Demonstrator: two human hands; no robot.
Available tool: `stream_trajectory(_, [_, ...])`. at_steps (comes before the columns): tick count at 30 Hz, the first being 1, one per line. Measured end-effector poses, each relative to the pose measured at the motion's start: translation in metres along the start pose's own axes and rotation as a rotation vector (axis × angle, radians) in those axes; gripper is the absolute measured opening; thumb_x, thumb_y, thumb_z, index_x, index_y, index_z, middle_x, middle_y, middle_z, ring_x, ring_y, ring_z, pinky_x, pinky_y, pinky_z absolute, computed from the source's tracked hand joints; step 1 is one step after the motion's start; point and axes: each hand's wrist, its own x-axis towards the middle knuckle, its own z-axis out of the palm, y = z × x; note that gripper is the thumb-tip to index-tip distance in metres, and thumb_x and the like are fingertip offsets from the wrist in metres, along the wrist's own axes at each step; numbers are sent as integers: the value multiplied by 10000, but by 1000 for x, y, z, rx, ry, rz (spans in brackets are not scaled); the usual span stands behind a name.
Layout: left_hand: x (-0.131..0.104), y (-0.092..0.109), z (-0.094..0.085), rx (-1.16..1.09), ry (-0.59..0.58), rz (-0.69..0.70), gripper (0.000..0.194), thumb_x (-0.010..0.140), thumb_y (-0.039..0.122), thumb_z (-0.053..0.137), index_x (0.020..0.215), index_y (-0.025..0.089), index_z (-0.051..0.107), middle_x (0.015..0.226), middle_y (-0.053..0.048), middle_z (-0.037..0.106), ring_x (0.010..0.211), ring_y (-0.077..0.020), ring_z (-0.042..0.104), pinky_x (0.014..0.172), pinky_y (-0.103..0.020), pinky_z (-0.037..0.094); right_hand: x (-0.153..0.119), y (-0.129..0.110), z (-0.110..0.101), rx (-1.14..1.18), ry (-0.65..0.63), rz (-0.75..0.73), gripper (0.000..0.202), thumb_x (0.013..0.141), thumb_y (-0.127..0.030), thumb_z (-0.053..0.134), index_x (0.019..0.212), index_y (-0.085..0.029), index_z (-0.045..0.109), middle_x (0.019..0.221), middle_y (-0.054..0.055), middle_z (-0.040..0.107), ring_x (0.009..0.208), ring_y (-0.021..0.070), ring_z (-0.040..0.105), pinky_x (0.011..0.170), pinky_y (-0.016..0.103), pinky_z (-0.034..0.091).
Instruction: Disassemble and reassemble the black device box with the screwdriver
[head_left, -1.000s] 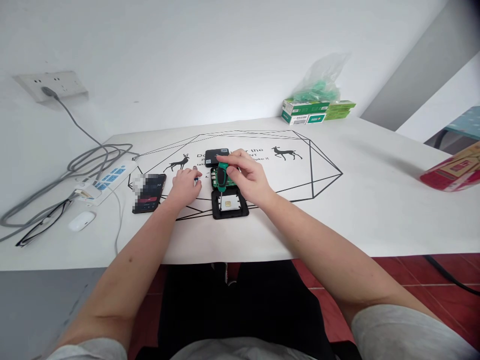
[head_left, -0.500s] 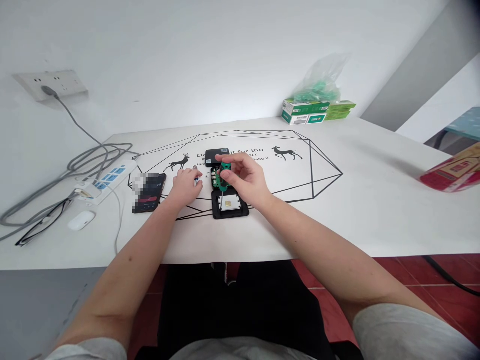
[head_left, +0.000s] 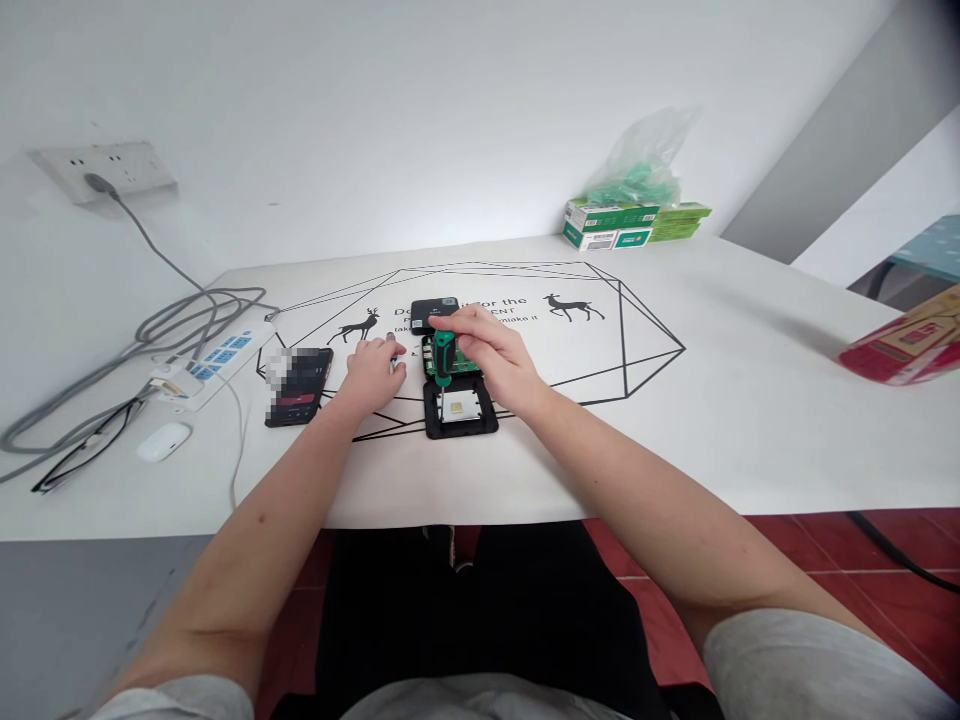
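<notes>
A green-and-black screwdriver [head_left: 445,355] stands nearly upright in my right hand [head_left: 504,358], its handle between thumb and fingers. Its shaft points down to the left side of an open black case part [head_left: 491,426], which holds a white plate with a small gold square. Just behind that lies a green circuit board [head_left: 470,362], partly covered by my right hand. Farther back is a black square cover [head_left: 426,312] with small stickers. My left hand [head_left: 367,372] rests on the table to the left, fingers curled around a small, partly blue item I cannot make out.
A phone [head_left: 304,388] lies left of my left hand. Beyond it are a power strip [head_left: 232,350], coiled grey cable, glasses [head_left: 88,445] and a white earbud case [head_left: 163,441]. Green-and-white boxes [head_left: 611,225] stand by the wall; a red package [head_left: 904,345] sits far right.
My right hand has shifted its grip on the screwdriver, the fingers now reaching over the handle's top. The shaft still meets the same side of the case. My left hand stays put.
</notes>
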Motion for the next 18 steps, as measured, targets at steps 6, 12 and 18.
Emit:
stream_trajectory(6, [0, 1, -1, 23, -2, -9, 235, 1036, 263, 588, 1230, 256, 720, 1367, -124, 727, 1368, -413, 564, 1085, -572, 501, 1, 1, 6, 100, 51, 10, 241, 1057, -456, 686, 1219, -305, 782, 1241, 78, 689, 1141, 224, 694, 939, 441, 637])
stream_trajectory(12, [-1, 4, -2, 30, -12, -12, 276, 1039, 281, 580, 1277, 257, 718, 1373, -118, 717, 1381, -400, 554, 1107, -571, 494, -1, -6, 18, 438, 51, 203, 341, 960, -476, 838, 1029, -281, 567, 1478, 88, 702, 1078, 208, 806, 915, 416, 679])
stream_trajectory(18, [-1, 6, -2, 62, -33, -34, 275, 1040, 275, 591, 1284, 252, 716, 1384, -107, 718, 1386, -391, 555, 1112, -552, 491, -3, -9, 19, 371, 86, 179, 321, 950, -466, 840, 956, -274, 582, 1280, 83, 800, 1078, 227, 794, 840, 396, 658])
